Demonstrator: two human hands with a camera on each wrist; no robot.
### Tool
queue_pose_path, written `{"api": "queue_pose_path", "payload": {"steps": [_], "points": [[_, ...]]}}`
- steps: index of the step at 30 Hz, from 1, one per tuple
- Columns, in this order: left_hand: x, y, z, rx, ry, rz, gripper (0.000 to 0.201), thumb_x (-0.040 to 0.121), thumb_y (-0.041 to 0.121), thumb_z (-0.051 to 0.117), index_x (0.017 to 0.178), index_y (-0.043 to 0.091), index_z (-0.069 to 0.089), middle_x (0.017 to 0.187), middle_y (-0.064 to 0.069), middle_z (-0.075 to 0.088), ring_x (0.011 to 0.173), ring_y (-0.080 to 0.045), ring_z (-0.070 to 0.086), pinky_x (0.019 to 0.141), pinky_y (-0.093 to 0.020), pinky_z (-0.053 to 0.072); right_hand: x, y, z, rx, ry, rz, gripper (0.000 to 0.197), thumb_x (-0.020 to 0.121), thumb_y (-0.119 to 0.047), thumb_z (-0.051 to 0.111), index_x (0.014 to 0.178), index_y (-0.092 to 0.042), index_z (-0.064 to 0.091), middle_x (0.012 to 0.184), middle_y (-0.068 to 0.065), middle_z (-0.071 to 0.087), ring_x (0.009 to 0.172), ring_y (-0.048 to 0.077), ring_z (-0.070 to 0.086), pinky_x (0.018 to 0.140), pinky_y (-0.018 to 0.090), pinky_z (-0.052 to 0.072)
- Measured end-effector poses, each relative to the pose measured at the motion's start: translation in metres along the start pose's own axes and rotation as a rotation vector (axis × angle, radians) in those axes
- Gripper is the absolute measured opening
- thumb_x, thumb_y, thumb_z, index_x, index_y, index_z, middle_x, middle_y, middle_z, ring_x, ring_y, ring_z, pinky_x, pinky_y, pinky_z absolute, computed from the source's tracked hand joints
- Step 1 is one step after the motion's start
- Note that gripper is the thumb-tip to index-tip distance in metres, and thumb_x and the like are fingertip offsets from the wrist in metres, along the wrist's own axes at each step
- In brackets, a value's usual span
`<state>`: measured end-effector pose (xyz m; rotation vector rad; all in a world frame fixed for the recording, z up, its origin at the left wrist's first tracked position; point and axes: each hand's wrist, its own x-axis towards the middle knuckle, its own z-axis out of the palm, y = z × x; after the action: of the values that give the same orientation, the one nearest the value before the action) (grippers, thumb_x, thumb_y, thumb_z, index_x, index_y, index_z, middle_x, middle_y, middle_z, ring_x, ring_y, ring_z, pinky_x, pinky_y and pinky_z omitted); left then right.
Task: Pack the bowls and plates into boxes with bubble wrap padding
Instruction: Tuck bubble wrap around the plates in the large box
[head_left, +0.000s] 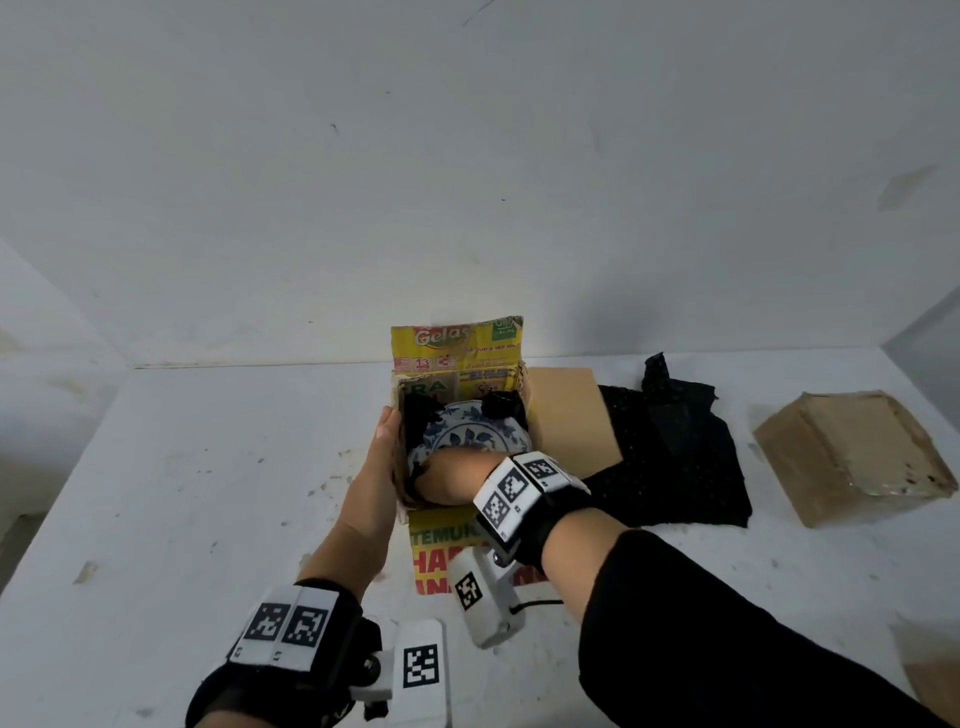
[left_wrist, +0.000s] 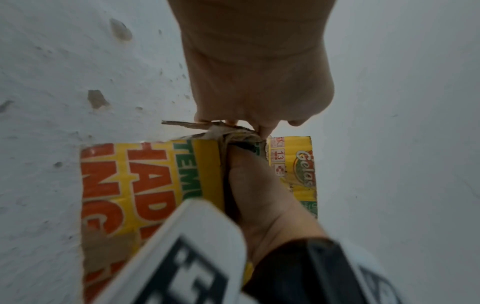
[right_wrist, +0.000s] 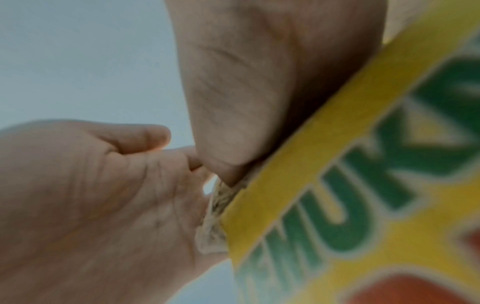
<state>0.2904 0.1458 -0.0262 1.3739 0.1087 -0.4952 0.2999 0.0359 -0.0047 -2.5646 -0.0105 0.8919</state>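
Observation:
An open yellow printed cardboard box (head_left: 457, 348) stands mid-table. Inside lies a blue-and-white patterned plate (head_left: 467, 434) with black padding (head_left: 415, 415) bunched round its far and left sides. My left hand (head_left: 382, 447) lies flat against the outside of the box's left wall, fingers straight. My right hand (head_left: 452, 480) reaches over the near rim into the box beside the plate's near edge, its fingers hidden inside. In the left wrist view the left hand (left_wrist: 254, 82) meets the box's torn wall edge (left_wrist: 202, 124). The right wrist view shows only the right palm (right_wrist: 239, 92) against the box (right_wrist: 363, 164).
A black padding sheet (head_left: 675, 457) lies crumpled right of the box, partly over a flat brown cardboard flap (head_left: 566, 415). A closed brown box (head_left: 852, 457) sits at the far right. The white table (head_left: 208, 467) meets white walls at the back and left.

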Motion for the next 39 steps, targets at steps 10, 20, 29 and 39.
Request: {"api": "queue_pose_path", "payload": {"steps": [10, 20, 29, 39], "points": [[-0.002, 0.025, 0.086, 0.789, 0.333, 0.335, 0.043, 0.089, 0.027, 0.051, 0.131, 0.022, 0.044, 0.135, -0.004, 0.043, 0.133, -0.029, 0.033, 0.11, -0.053, 0.027, -0.082, 0.101, -0.056, 0.444, 0.532, -0.276, 0.021, 0.091, -0.009, 0.052, 0.094, -0.025, 0.066, 0.088, -0.011, 0.066, 0.082, 0.019, 0.065, 0.079, 0.037, 0.056], [0.005, -0.025, 0.261, 0.886, -0.149, 0.563, 0.054, 0.086, 0.008, 0.055, 0.137, 0.012, 0.037, 0.139, -0.001, 0.041, 0.132, -0.014, 0.034, 0.1, -0.012, 0.022, -0.106, 0.274, -0.077, 0.121, 0.53, 0.12, 0.056, 0.081, -0.005, 0.05, 0.124, -0.04, 0.052, 0.122, 0.001, 0.046, 0.107, 0.02, 0.051, 0.087, 0.033, 0.046], [0.047, -0.093, 0.287, 0.985, -0.042, 0.083, 0.046, 0.086, 0.017, 0.06, 0.129, 0.015, 0.042, 0.13, -0.006, 0.047, 0.118, -0.022, 0.046, 0.097, -0.037, 0.044, -0.068, 0.318, -0.024, -0.266, 0.448, 0.077, 0.048, 0.087, -0.026, 0.055, 0.133, -0.029, 0.042, 0.129, 0.008, 0.041, 0.114, 0.032, 0.041, 0.079, 0.04, 0.042], [0.044, -0.058, 0.301, 0.766, 0.004, 0.123, 0.009, 0.088, 0.016, 0.055, 0.095, 0.022, 0.052, 0.078, 0.005, 0.058, 0.059, -0.009, 0.051, 0.053, -0.024, 0.04, -0.079, 0.316, -0.038, 0.011, 1.02, -0.067, 0.01, 0.063, -0.022, 0.068, 0.073, -0.019, 0.069, 0.105, 0.007, 0.056, 0.104, 0.032, 0.05, 0.085, 0.046, 0.041]]}}
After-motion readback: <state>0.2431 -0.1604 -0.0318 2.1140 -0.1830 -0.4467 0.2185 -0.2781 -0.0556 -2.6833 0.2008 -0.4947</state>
